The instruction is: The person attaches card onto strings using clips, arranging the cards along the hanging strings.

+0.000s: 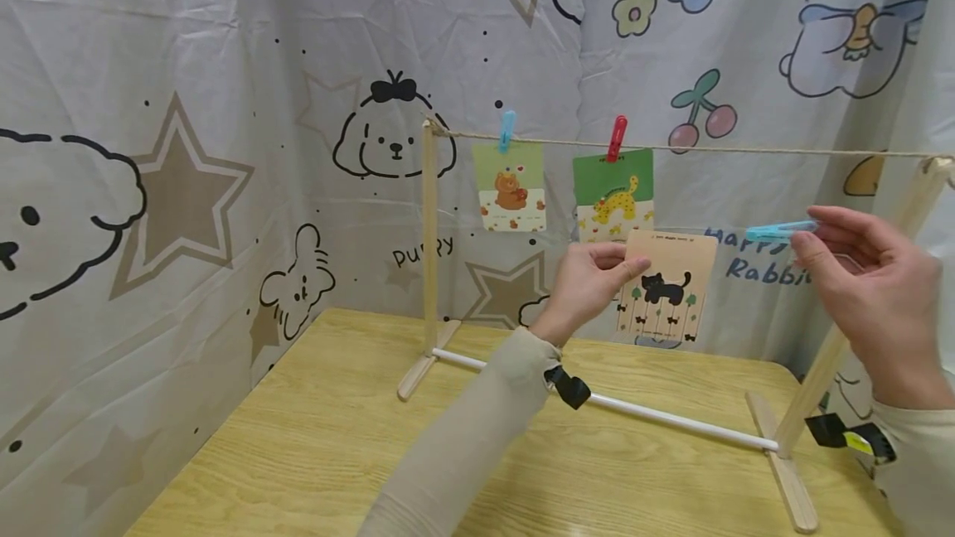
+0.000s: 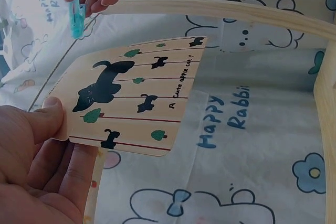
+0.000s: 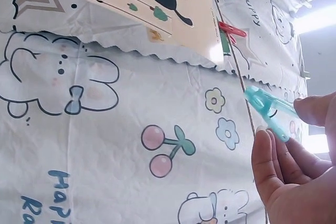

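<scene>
My left hand (image 1: 585, 284) pinches a peach card (image 1: 667, 292) by its left edge, thumb in front and fingers behind. A black cat, small green trees and lines are printed on the card. In the head view it is below the string (image 1: 716, 148). To the right, my right hand (image 1: 884, 305) holds a light blue clothespin (image 1: 776, 231) between thumb and fingers, its tip pointing left toward the card. The right wrist view shows the clothespin (image 3: 266, 111) close beside the string, with the thumb on one handle and fingers at the other.
A bear card (image 1: 511, 205) hangs from the string by a blue clothespin (image 1: 507, 133), and a green leopard card (image 1: 613, 189) by a red one (image 1: 618, 139). Wooden posts (image 1: 430, 239) and a white rod (image 1: 671, 417) form the rack on the table (image 1: 313, 437). A printed curtain (image 1: 358, 31) hangs behind.
</scene>
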Motion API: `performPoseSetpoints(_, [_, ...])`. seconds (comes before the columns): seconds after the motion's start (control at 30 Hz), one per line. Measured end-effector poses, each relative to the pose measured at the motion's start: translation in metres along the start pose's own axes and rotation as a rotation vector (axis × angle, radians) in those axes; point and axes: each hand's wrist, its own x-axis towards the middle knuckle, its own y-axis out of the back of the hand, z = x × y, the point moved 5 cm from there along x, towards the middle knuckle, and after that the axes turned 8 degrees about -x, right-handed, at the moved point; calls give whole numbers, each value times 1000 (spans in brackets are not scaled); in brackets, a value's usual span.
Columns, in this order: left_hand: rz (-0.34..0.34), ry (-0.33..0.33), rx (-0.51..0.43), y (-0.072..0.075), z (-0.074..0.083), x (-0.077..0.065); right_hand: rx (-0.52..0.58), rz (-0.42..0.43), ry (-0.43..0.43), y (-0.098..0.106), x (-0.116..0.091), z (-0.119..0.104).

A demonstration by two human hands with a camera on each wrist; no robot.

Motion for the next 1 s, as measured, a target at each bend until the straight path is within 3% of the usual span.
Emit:
performPoseSetpoints(0.37, [33, 33, 5, -19, 2, 14, 22, 6, 11, 12, 35, -18])
performPoseSetpoints(0.7, [35, 15, 13, -31, 8, 22, -135, -2, 18, 11, 64, -31])
performPoseSetpoints(1.0, [67, 49, -45, -46, 15, 33, -27, 5, 32, 10, 93, -34])
